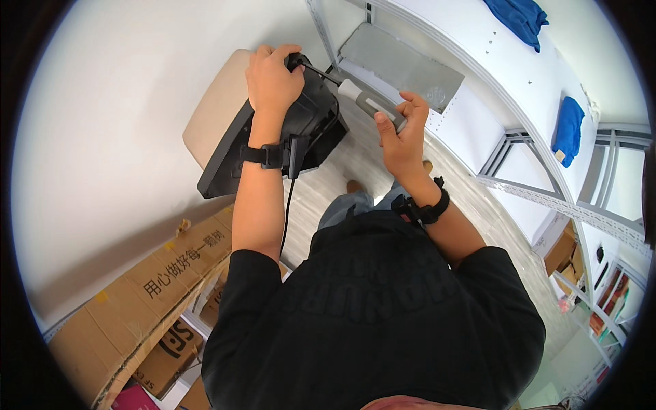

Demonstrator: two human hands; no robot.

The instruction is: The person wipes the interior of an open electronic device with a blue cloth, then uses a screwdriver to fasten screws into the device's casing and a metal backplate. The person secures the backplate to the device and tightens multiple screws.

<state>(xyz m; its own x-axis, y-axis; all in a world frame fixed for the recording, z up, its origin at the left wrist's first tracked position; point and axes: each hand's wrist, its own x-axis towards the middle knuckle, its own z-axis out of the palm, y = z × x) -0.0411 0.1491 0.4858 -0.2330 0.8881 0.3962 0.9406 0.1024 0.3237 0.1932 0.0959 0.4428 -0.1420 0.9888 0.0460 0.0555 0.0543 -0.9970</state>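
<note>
My right hand [404, 140] is wrapped round a grey and white screwdriver [372, 106] with a long dark shaft. The shaft slants up and left, and its tip ends by the fingers of my left hand [275, 78]. Those fingers are curled over a small black part [295, 63] at the upper edge of a bulky black object with a beige panel [219, 113]. The object stands tilted against the wall, its ribbed black side [311, 109] toward the screwdriver. My left hand hides where the screwdriver tip meets the part.
A grey-white metal shelf [478, 61] runs along the right, with a grey flat panel [403, 61] and folded blue cloths [569, 130]. Long cardboard boxes [147, 294] lie at the lower left. A black cable [288, 212] hangs from my left wrist strap [266, 156].
</note>
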